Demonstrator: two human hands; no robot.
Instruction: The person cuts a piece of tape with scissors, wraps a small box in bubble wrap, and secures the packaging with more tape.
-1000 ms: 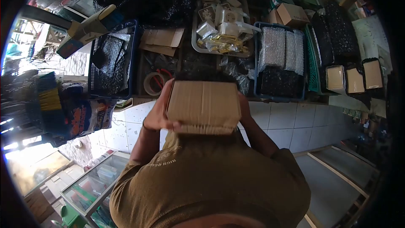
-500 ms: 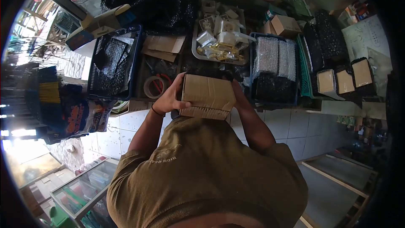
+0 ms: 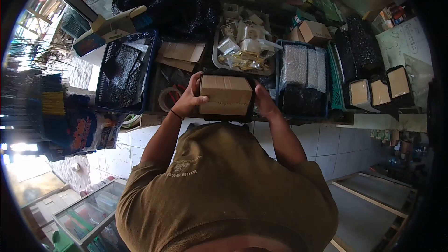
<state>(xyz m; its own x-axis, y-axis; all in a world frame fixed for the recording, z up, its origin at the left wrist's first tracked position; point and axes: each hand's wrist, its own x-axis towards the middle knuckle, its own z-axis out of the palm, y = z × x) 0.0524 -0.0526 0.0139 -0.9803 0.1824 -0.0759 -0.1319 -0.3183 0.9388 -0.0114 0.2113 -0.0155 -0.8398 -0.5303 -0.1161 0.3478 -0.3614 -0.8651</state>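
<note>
The left hand [image 3: 187,99] is gripping a cardboard box [image 3: 226,94], the right hand [image 3: 267,102] hovering open beside it, one-sided support risking a tilt.

the tray [image 3: 216,58] lies behind the carton [image 3: 226,94], beside a basket [image 3: 278,73].

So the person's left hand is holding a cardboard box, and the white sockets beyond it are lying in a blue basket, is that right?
Not quite: the sockets aren't in a blue basket. The head view shows the person's left hand holding a cardboard box, and the white sockets beyond it lying in a pale tray.
</note>
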